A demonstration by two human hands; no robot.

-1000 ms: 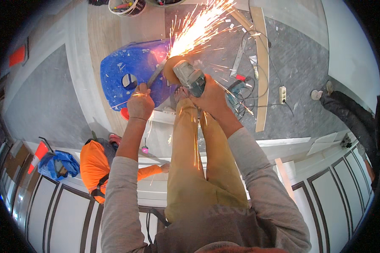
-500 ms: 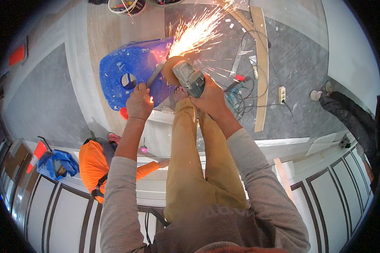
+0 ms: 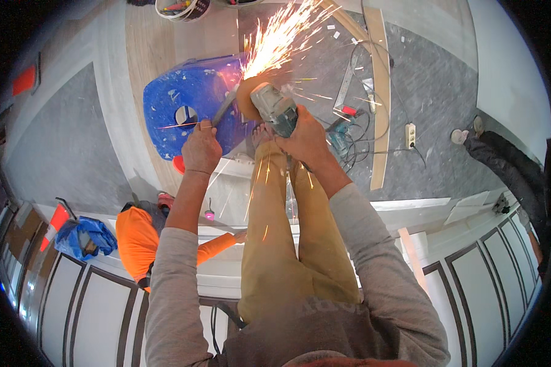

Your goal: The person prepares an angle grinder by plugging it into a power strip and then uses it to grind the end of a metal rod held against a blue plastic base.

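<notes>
My right hand (image 3: 305,139) is wrapped round the body of an angle grinder (image 3: 277,110). The grinder's brownish disc (image 3: 247,99) meets the far end of a flat grey metal bar (image 3: 224,109), and a bright spray of sparks (image 3: 281,43) flies off to the far right. The near end of that bar is gripped in my left hand (image 3: 202,148), its fingers closed. Beneath the bar is a blue plastic stool or tub (image 3: 171,92) with a round hole in its top. My foot (image 3: 262,136) is close by the disc.
To the right lie a wooden strip (image 3: 381,110), a metal square (image 3: 347,79), a teal power tool (image 3: 340,139), cables and a white power strip (image 3: 411,136). A bucket of tools (image 3: 182,8) stands far left. A person in orange (image 3: 134,238) crouches at left; another's legs (image 3: 505,160) show at right.
The grinder and both hands stay almost in place. The spark spray has shifted slightly, and more sparks fall over my trousers. The person in orange has moved a little.
</notes>
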